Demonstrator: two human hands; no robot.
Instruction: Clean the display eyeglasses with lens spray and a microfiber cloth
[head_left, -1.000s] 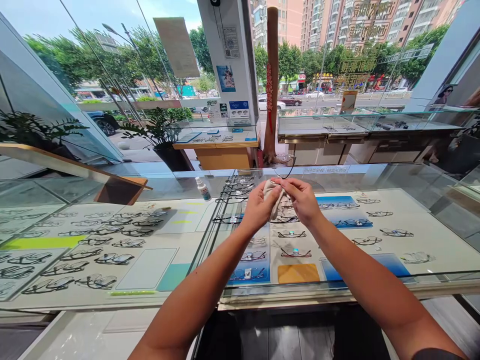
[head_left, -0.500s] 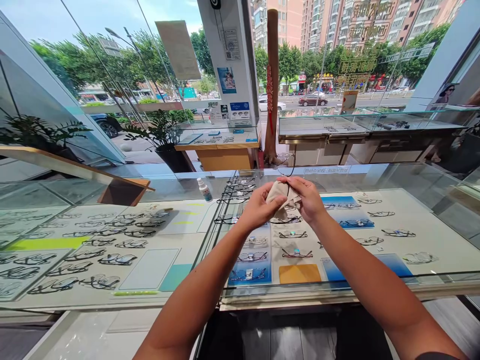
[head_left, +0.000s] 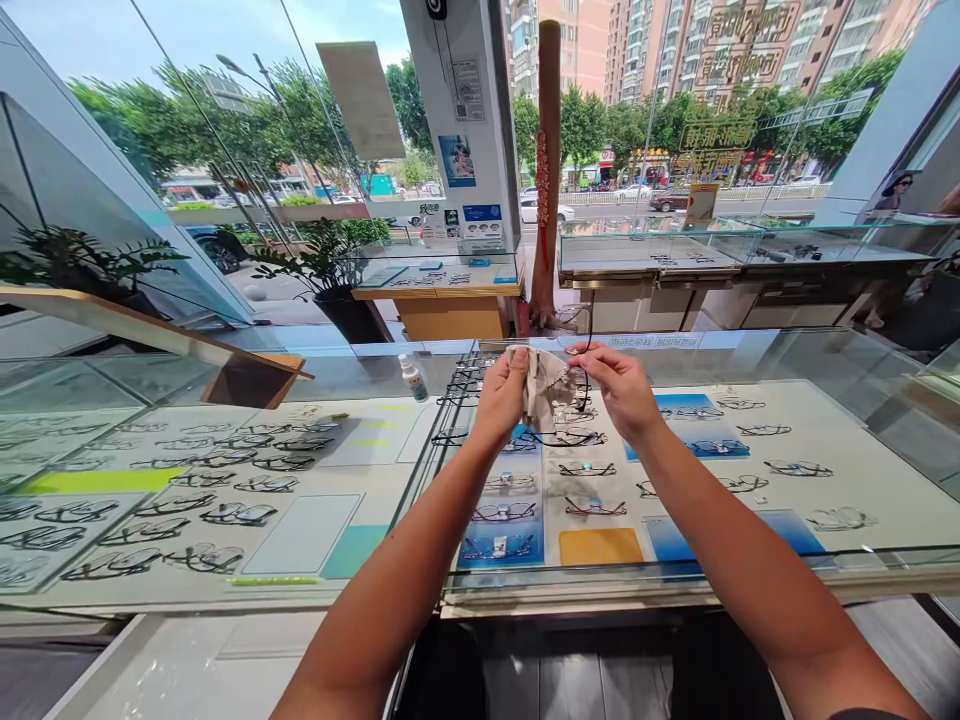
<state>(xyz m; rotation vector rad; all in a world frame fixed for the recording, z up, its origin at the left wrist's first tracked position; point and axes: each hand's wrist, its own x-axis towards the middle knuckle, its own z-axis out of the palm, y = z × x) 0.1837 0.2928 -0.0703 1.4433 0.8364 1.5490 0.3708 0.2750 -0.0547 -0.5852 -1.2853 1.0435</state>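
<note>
Holding a beige cleaning cloth bunched between thumb and fingers, the left hand hovers above the glass tabletop of a display case, its grip clamped on the cloth's left edge. The right hand sits just right of it, fingers pinched together on a pair of dark-framed glasses, whose thin temple curves up past the fingertips; the cloth wraps part of the frame, so the lens under it is hidden. Both hands are raised over the middle of the case, towards its far side.

Under the glass lie rows of spectacle frames on white, blue and orange pads. On top of the glass, just left of the hands, a stack of dark frames stands in a row, and further left a small white spray bottle stands upright. A second case with more frames adjoins on the left. Beyond the hands, a potted plant and further glass counters stand before the windows.
</note>
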